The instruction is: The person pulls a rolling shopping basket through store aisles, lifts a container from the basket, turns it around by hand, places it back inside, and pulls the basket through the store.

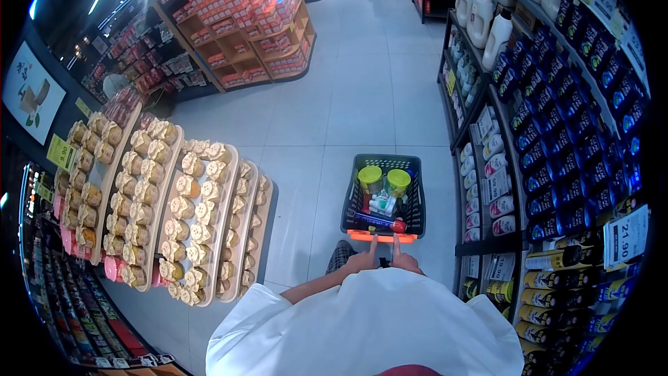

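Observation:
A black shopping basket (348, 195) on a cart stands in front of me, with an orange bar (383, 237) along its near edge. My left hand (362, 260) is closed at the cart's handle, one finger stretched forward to the orange bar. Beside it, my right hand (403, 259) is closed the same way, also with a finger reaching the bar. The handle under my palms is mostly hidden. Inside the basket are two yellow-green lidded cans (370, 175), a white package (382, 203) and a long dark-blue and red package (379, 222).
Tiered racks of cloth-topped jars (198, 230) stand on the left. Along the right runs a shelf with blue packs (550, 160), white jugs (480, 19) and yellow-black bottles (550, 298). A wooden display of orange boxes (243, 10) is ahead left. Tiled floor (355, 90) stretches ahead.

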Available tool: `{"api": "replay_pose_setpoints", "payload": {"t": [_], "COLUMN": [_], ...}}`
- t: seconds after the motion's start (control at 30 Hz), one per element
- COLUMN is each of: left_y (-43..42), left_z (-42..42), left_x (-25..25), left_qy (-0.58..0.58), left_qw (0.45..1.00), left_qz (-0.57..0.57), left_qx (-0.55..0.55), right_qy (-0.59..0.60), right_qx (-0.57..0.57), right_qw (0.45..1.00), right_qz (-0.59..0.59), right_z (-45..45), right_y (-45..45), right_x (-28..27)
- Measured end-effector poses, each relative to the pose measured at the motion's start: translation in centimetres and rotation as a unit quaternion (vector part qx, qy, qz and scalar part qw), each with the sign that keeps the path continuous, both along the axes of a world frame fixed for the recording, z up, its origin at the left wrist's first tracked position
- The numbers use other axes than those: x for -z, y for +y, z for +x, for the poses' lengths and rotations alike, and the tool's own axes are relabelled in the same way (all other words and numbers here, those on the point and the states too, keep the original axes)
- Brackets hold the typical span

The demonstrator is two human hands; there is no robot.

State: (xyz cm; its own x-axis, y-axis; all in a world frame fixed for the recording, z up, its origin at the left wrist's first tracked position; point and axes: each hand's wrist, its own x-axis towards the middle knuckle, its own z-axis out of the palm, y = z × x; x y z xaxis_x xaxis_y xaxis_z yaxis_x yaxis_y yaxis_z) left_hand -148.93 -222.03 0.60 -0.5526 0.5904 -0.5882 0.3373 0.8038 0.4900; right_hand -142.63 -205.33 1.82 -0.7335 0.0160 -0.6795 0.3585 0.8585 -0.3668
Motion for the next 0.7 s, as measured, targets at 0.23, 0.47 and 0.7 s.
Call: {"api": "replay_pose_setpoints", "payload": {"t": [0.23, 0.47, 0.7], "left_y": [-0.8, -0.6, -0.3], "left_z": [0.1, 0.0, -0.5], "left_x": [-0.5, -0.5, -0.8], "left_qy": [0.037, 0.026, 0.184], "left_qw": [0.998, 0.999, 0.983], "left_qz": [-0.017, -0.036, 0.006], "left_qx": [0.038, 0.03, 0.02], "right_qy": [0.003, 0.03, 0.122], "right_qx": [-0.013, -0.048, -0.043], "right_qw": [1.0, 0.998, 0.991], "right_qz": [-0.002, -0.003, -0.019], "right_z": [-0.6, -0.6, -0.9], "right_y": [-0.4, -0.9, -1.2], "right_x": [-0.1, 0.5, 1.4]}}
